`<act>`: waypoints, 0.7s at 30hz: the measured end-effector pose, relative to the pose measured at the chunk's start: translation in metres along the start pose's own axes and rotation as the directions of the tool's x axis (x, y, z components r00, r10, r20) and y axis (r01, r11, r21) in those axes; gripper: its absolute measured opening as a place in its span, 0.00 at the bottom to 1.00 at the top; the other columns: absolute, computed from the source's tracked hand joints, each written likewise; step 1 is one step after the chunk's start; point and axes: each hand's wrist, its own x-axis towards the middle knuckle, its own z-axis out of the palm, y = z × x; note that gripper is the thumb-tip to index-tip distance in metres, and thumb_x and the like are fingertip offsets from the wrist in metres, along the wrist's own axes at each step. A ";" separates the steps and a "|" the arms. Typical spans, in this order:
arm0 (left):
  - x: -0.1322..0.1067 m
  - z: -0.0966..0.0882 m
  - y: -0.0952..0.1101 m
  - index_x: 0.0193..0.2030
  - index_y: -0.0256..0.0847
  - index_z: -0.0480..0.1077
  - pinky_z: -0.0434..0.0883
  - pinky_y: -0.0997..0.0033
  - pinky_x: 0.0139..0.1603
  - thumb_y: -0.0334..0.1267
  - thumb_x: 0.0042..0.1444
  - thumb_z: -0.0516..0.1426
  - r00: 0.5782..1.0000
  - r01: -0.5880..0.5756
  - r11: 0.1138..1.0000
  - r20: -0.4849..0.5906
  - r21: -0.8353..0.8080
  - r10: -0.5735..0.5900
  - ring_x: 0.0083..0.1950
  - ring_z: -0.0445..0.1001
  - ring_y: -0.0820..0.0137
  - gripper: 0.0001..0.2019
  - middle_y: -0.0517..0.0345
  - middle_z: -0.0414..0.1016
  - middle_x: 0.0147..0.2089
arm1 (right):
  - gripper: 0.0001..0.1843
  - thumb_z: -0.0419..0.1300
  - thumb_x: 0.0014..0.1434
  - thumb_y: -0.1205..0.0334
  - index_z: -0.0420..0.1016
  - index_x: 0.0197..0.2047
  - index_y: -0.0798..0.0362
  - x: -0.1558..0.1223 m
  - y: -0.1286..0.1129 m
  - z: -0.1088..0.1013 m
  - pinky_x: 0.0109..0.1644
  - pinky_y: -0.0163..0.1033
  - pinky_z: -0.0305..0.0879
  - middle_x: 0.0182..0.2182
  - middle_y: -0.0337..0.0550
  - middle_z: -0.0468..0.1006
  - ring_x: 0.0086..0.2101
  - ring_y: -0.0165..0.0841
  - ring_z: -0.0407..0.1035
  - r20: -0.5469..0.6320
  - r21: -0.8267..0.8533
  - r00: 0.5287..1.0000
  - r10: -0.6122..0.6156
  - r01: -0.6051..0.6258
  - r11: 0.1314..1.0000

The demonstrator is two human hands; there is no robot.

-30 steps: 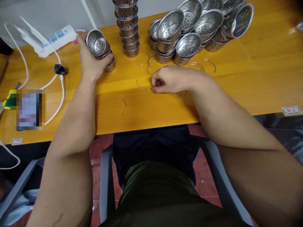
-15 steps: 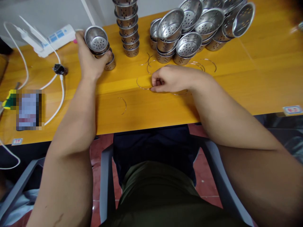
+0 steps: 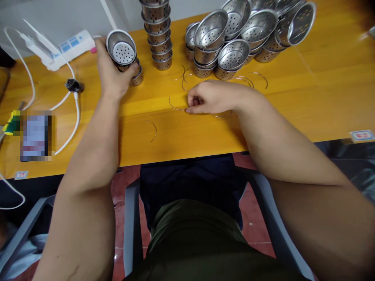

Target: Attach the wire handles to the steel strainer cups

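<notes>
Holding a perforated metal cup (image 3: 123, 52) at the upper left of the frame, the left hand (image 3: 113, 76) was wrapped around its side, thumb to the right, the mouth turned toward the viewer; more perforated metal (image 3: 136, 77) showed just beneath. Near the centre, the right hand (image 3: 212, 95) was curled, its fingertips closed on one end of a thin curved wire (image 3: 175, 108); whether that wire touched the table (image 3: 134, 146) could not be told. A second curved wire (image 3: 156, 130) lay below and to the left of it, and others lay just above and to the right of the right hand. A tall stack of cups (image 3: 162, 48) stood at top centre, a cluster of cups (image 3: 233, 58) at upper right. Farther out, a white power strip (image 3: 73, 47) lay at upper left, above a pixelated, phone-like object (image 3: 35, 136) at the left.
</notes>
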 end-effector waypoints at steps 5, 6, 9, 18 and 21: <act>-0.039 0.013 0.071 0.68 0.59 0.67 0.69 0.39 0.83 0.84 0.52 0.85 0.989 -0.136 0.991 0.054 0.005 0.136 0.91 0.56 0.48 0.53 0.56 0.78 0.61 | 0.10 0.81 0.75 0.52 0.90 0.47 0.48 -0.001 0.002 -0.001 0.43 0.47 0.64 0.35 0.45 0.86 0.38 0.44 0.77 0.013 0.027 1.000 -0.029 0.028 0.999; -0.043 0.014 0.079 0.68 0.58 0.67 0.69 0.40 0.84 0.84 0.53 0.85 0.985 -0.163 0.987 0.064 0.005 0.162 0.91 0.56 0.49 0.53 0.56 0.78 0.61 | 0.10 0.81 0.75 0.53 0.90 0.47 0.48 -0.001 0.002 -0.002 0.43 0.47 0.64 0.35 0.45 0.86 0.38 0.44 0.77 0.015 0.026 1.000 -0.024 0.023 0.999; -0.044 0.014 0.092 0.68 0.57 0.66 0.67 0.42 0.85 0.85 0.57 0.84 0.969 -0.231 0.973 0.095 0.007 0.230 0.90 0.55 0.51 0.52 0.58 0.78 0.61 | 0.09 0.81 0.75 0.56 0.89 0.45 0.48 -0.002 -0.003 -0.004 0.44 0.47 0.63 0.34 0.43 0.85 0.37 0.43 0.76 0.022 0.014 1.000 0.000 0.000 1.000; -0.048 0.018 0.086 0.68 0.53 0.62 0.62 0.51 0.86 0.85 0.67 0.81 0.872 -0.456 0.890 0.192 -0.013 0.450 0.84 0.56 0.59 0.50 0.63 0.73 0.58 | 0.10 0.78 0.78 0.57 0.87 0.44 0.50 -0.004 -0.016 -0.007 0.45 0.48 0.63 0.37 0.45 0.87 0.37 0.42 0.76 0.029 0.012 0.999 0.027 -0.027 1.000; -0.031 0.018 0.035 0.72 0.52 0.59 0.60 0.54 0.84 0.87 0.74 0.74 0.850 -0.496 0.868 0.195 -0.016 0.489 0.79 0.57 0.61 0.49 0.64 0.72 0.58 | 0.11 0.79 0.77 0.54 0.87 0.44 0.49 -0.004 -0.014 -0.007 0.45 0.48 0.64 0.36 0.45 0.87 0.38 0.43 0.77 0.021 0.023 1.000 0.019 -0.019 1.000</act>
